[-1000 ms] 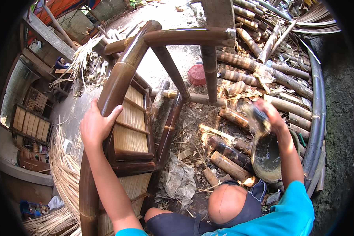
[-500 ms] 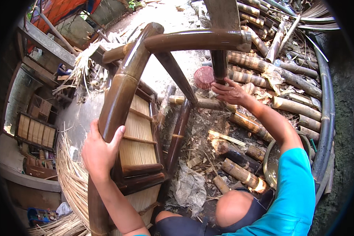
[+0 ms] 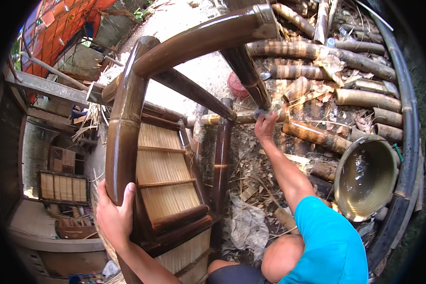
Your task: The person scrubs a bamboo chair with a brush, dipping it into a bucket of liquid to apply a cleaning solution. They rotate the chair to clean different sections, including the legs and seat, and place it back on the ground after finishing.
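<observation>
A tilted bamboo chair [image 3: 123, 128] with thick, glossy dark-brown poles and pale slatted panels fills the middle. My left hand [image 3: 114, 213] wraps round its long left pole, thumb lying along the near side. Farther off to the right, my right hand [image 3: 266, 128] is closed on a small crumpled wad [image 3: 273, 109], greyish and pale, its material unclear. It presses this against the lower end of a dark bamboo leg [image 3: 245, 75]. Some of the right fingers are hidden behind the wad and the leg.
A round basin [image 3: 367, 177] with some water stands at my right. Cut bamboo poles [image 3: 307, 71] lie along the right, bordered by a long dark pole [image 3: 408, 142]. A crumpled whitish sack [image 3: 246, 227] lies by my knees. Beyond the leg is a reddish round container [image 3: 236, 86].
My right hand has slid down toward the end of the leg, and the wad now shows. The chair appears farther left and turned. My left hand keeps its hold; the basin has come into fuller view.
</observation>
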A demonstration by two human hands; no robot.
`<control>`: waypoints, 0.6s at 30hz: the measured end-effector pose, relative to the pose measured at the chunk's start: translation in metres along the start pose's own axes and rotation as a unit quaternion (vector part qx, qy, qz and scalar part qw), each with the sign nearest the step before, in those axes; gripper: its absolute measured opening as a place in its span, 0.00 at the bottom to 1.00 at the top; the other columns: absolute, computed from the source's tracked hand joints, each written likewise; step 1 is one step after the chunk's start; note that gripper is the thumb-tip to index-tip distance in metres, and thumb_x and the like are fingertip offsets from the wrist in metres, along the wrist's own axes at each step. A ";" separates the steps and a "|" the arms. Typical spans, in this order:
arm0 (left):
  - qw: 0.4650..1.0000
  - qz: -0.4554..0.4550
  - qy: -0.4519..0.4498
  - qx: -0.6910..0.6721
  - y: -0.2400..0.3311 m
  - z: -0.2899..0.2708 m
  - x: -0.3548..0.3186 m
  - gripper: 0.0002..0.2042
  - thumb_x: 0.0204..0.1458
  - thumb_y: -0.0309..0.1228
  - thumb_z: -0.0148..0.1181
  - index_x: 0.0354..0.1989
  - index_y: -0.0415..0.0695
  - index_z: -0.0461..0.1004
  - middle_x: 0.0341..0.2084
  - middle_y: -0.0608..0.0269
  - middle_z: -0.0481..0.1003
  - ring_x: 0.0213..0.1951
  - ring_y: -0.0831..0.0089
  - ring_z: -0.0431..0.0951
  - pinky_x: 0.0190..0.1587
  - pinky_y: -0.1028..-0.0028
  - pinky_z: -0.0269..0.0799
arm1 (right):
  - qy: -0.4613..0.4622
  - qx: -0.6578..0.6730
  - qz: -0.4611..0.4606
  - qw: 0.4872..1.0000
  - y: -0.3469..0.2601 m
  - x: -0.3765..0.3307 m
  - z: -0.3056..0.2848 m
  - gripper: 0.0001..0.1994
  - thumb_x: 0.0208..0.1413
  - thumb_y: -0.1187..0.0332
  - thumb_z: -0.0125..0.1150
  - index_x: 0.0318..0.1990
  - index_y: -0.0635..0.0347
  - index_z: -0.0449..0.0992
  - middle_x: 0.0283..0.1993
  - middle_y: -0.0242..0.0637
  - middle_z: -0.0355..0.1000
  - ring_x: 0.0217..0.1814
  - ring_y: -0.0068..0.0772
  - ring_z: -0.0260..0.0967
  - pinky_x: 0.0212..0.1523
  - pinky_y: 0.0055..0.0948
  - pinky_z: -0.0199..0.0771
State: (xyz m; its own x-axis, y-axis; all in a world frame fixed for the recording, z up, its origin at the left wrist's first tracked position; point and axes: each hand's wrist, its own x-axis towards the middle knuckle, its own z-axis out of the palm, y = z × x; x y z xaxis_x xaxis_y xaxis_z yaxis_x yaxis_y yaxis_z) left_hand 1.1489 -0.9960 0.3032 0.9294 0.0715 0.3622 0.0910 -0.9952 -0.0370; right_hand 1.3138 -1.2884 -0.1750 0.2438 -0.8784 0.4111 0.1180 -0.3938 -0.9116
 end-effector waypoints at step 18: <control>1.000 -0.023 0.010 0.006 0.000 -0.010 -0.002 0.33 0.54 0.55 0.64 0.60 0.43 0.70 0.39 0.45 0.81 0.45 0.51 0.82 0.49 0.60 0.73 | 0.000 0.228 -0.098 0.969 -0.158 0.123 0.010 0.15 0.68 0.68 0.41 0.40 0.65 0.76 0.32 0.53 0.75 0.30 0.54 0.74 0.34 0.45 0.71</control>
State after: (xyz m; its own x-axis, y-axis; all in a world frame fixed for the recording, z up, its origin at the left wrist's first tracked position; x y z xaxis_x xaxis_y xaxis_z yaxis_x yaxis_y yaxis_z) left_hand 1.1435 -0.9968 0.3115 0.9171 0.1151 0.3817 0.1373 -0.9900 -0.0313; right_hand 1.3347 -1.3315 0.0201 0.1747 -0.7991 0.5753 0.5744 -0.3919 -0.7187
